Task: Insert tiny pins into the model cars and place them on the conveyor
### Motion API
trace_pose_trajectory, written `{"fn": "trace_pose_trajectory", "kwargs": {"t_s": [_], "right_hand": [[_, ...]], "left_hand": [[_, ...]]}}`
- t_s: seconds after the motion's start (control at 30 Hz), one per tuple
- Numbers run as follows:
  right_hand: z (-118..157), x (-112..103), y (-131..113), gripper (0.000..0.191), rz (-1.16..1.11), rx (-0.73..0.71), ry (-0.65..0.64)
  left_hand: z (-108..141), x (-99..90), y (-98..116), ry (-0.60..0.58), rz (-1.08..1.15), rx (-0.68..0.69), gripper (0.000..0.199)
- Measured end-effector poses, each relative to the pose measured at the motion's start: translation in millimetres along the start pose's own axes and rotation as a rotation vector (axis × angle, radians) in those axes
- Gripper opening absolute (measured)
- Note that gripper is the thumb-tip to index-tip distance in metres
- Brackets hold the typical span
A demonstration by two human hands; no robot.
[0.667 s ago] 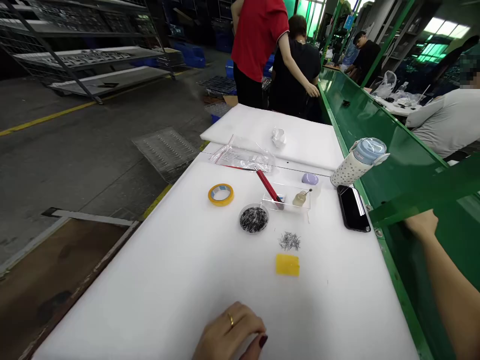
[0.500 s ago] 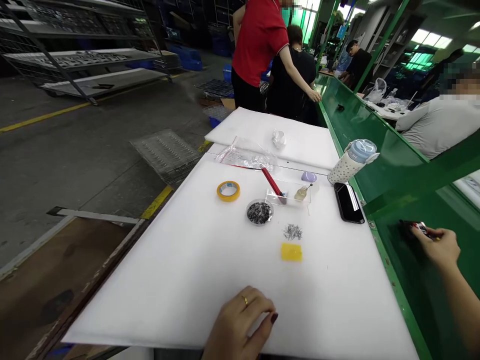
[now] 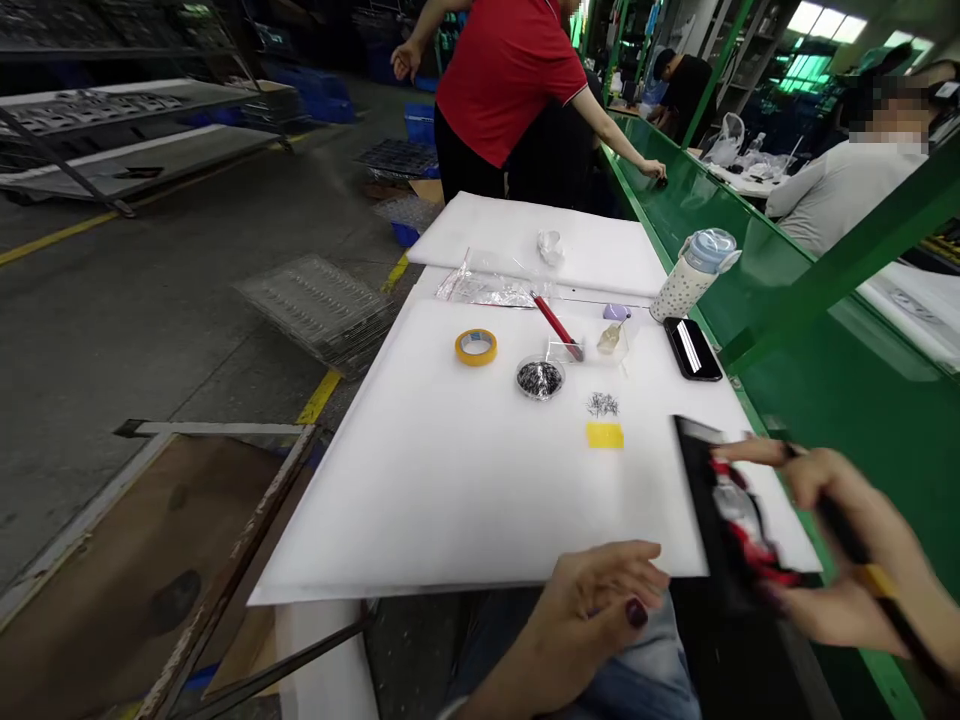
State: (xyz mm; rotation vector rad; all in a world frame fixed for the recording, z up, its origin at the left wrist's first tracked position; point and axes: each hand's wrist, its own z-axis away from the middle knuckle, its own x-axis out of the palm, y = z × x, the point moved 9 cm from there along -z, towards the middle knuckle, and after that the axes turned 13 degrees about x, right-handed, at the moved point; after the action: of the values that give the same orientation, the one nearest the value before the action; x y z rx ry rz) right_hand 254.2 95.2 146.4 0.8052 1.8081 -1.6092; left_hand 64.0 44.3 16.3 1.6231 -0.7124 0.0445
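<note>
My right hand (image 3: 847, 530) grips a flat black piece (image 3: 712, 520) with red and clear parts on it, blurred by motion; a dark tool with a yellow band also lies across this hand. My left hand (image 3: 592, 610) is near the table's front edge, fingers apart and holding nothing. A yellow piece (image 3: 604, 435) lies on the white table (image 3: 420, 480), just in front of a small heap of thin dark pins (image 3: 602, 404). Left of the heap sits a round clear dish (image 3: 539, 379) full of dark pins.
Yellow tape roll (image 3: 475, 347), red-handled tool (image 3: 555, 325), small bottle (image 3: 609, 338), phone (image 3: 692, 349) and spotted flask (image 3: 694, 275) stand or lie farther back. A green channel (image 3: 795, 390) runs along the right. A person in red (image 3: 510, 80) reaches over it.
My right hand has come from the green channel to the table's right edge with the black piece. My left hand has moved right and its fingers have spread. The view has shifted.
</note>
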Motion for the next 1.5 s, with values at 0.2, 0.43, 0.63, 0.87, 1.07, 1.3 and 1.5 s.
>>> {"fn": "trace_pose_trajectory", "kwargs": {"t_s": [0.2, 0.43, 0.63, 0.87, 1.07, 1.3, 1.5], "right_hand": [[3.9, 94.4, -70.0, 0.061, -0.158, -0.193, -0.436], [-7.2, 112.4, -69.8, 0.054, -0.118, -0.204, -0.534], [-85.3, 92.8, -46.6, 0.030, -0.175, -0.203, -0.459], [-197.4, 79.1, -6.6, 0.020, 0.007, -0.111, 0.243], [-198.9, 60.7, -32.1, 0.018, -0.018, -0.218, 0.448], [-88.2, 33.9, -51.2, 0.022, -0.619, -0.206, 0.361], [-23.8, 108.6, 6.3, 0.026, -1.216, 0.328, 0.165]], "left_hand": [[20.3, 12.5, -15.9, 0.112, 0.553, -0.092, 0.074], [25.1, 2.5, -20.2, 0.214, 0.858, -0.125, 0.048], [11.6, 10.0, -24.4, 0.214, 1.039, -0.170, 0.058], [8.0, 6.7, -26.6, 0.251, 1.083, -0.142, 0.060], [6.0, 7.3, -21.5, 0.260, 1.098, -0.133, 0.059], [8.4, 7.9, -20.9, 0.262, 1.120, -0.127, 0.060], [14.3, 11.4, -22.4, 0.286, 1.161, -0.136, 0.062]]}}
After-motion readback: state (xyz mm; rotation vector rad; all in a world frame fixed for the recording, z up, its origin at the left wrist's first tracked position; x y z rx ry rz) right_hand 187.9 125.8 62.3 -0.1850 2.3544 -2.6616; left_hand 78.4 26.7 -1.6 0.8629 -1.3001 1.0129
